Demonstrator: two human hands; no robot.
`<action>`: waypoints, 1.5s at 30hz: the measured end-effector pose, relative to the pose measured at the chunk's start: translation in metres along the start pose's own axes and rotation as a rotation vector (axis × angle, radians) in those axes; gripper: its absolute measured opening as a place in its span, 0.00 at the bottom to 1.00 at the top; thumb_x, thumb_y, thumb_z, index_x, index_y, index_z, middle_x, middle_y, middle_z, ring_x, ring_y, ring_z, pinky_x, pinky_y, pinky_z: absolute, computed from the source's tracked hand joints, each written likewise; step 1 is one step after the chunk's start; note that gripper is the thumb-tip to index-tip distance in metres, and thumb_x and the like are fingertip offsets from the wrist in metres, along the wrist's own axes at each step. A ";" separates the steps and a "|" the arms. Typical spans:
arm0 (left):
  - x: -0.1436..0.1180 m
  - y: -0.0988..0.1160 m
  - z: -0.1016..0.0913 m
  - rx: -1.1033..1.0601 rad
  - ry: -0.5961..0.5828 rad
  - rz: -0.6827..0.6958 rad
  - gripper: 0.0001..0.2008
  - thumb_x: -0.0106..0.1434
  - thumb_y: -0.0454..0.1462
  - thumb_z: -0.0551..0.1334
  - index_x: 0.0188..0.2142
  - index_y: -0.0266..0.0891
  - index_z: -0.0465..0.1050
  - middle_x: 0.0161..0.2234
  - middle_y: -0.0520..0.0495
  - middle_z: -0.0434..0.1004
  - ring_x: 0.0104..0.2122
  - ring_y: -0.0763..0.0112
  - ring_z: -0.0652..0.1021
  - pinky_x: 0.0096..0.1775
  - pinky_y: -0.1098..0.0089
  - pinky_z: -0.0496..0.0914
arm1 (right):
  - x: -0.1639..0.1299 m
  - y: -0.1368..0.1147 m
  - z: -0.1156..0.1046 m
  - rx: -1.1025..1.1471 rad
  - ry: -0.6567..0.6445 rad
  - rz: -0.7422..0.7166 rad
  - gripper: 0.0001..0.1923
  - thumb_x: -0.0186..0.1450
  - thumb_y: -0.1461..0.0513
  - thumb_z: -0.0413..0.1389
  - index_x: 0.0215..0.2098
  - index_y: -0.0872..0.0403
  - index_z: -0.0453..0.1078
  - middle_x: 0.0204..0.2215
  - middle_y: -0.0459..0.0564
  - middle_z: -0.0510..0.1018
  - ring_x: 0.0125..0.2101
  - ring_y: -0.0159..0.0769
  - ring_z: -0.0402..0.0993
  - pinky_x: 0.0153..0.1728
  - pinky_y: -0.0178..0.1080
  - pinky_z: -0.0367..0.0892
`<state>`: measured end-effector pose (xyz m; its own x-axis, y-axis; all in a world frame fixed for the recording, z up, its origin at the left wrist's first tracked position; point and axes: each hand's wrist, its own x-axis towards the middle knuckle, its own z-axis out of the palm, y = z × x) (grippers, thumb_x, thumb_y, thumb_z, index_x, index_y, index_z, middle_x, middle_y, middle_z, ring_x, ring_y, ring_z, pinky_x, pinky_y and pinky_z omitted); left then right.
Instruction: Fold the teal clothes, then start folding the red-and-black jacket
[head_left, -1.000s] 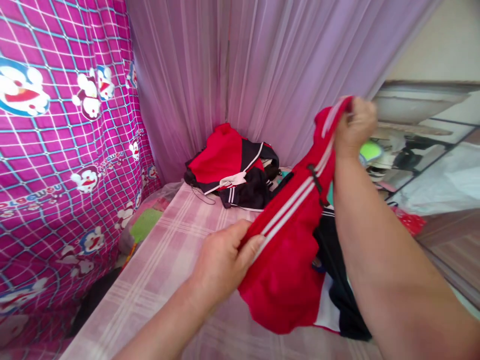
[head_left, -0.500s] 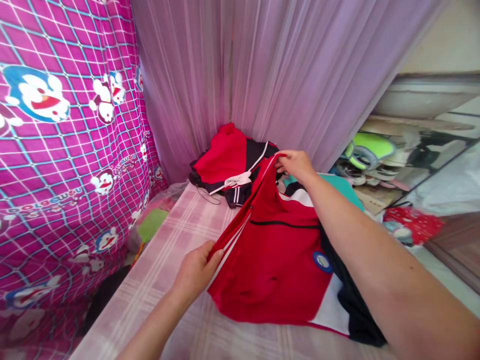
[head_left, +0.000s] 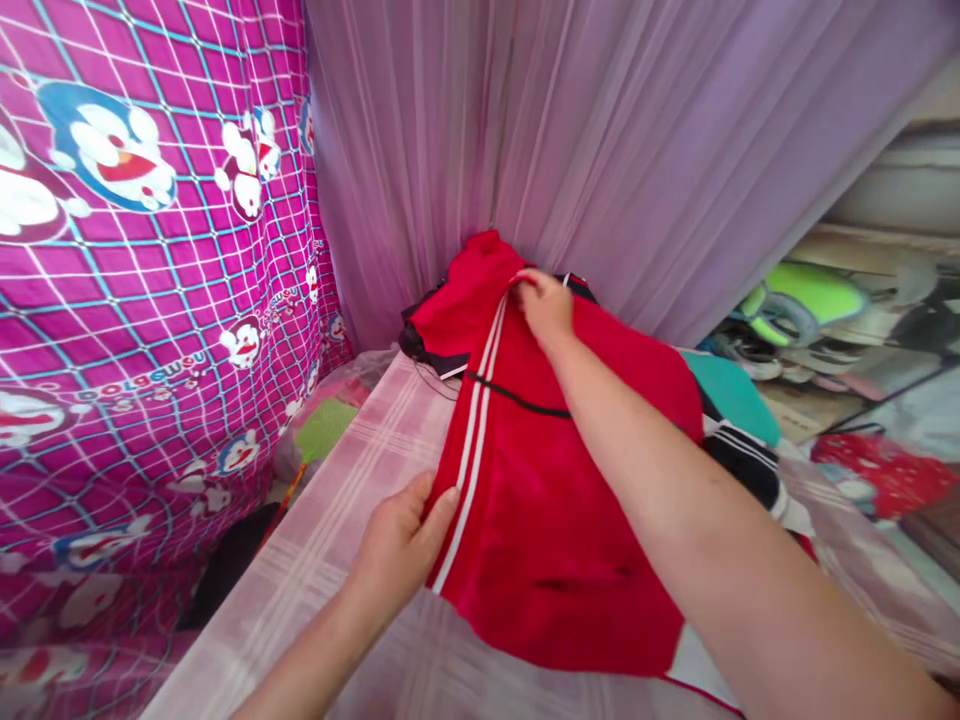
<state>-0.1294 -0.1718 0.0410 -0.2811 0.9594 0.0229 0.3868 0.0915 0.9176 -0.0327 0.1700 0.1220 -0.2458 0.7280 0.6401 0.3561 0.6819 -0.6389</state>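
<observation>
A red jacket (head_left: 570, 520) with black and white parts lies spread over the bed, a double white stripe running down its left edge. My left hand (head_left: 409, 530) pinches that striped edge low down, thumb on top. Farther up, my right hand (head_left: 544, 305) grips the same side near its top end, fingers closed on the cloth. My right forearm crosses over the jacket and hides part of it. Just behind lies another red and black garment (head_left: 472, 275), bunched up and partly covered.
A pink checked sheet (head_left: 337, 540) covers the bed. Teal cloth (head_left: 739, 395) lies to the right of the jacket. Purple curtains (head_left: 585, 130) hang behind, and a magenta cartoon-print cloth (head_left: 202, 260) hangs on the left. Shoes (head_left: 757, 355) sit on a rack at right.
My right hand has moved left and away from me with the jacket's upper edge. The striped side now lies flatter and straighter, and black striped cloth shows at right. My left hand keeps its hold.
</observation>
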 end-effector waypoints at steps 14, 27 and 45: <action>0.007 -0.065 -0.028 0.890 -0.219 -0.429 0.16 0.70 0.48 0.51 0.48 0.42 0.69 0.40 0.43 0.83 0.42 0.57 0.82 0.38 0.65 0.67 | -0.086 0.030 0.090 -0.164 -0.572 0.106 0.39 0.67 0.62 0.54 0.73 0.55 0.47 0.65 0.55 0.67 0.63 0.42 0.66 0.63 0.46 0.62; 0.094 -0.053 0.030 0.971 -0.061 0.265 0.26 0.70 0.46 0.55 0.64 0.38 0.66 0.68 0.36 0.61 0.67 0.51 0.62 0.66 0.50 0.56 | -0.207 0.090 -0.056 -0.679 -0.443 0.038 0.23 0.70 0.57 0.49 0.60 0.52 0.71 0.64 0.57 0.69 0.63 0.48 0.63 0.62 0.53 0.59; 0.121 -0.094 0.050 1.057 0.041 0.402 0.28 0.69 0.50 0.55 0.63 0.40 0.68 0.66 0.36 0.64 0.66 0.49 0.64 0.64 0.47 0.59 | -0.132 0.145 -0.174 -0.886 -0.180 0.574 0.33 0.72 0.53 0.47 0.72 0.54 0.52 0.45 0.57 0.83 0.49 0.50 0.78 0.49 0.46 0.70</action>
<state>-0.1559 -0.0514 -0.0619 0.0103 0.9624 0.2715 0.9987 -0.0236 0.0456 0.2081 0.1608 0.0192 0.0630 0.9727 0.2233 0.9706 -0.0076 -0.2404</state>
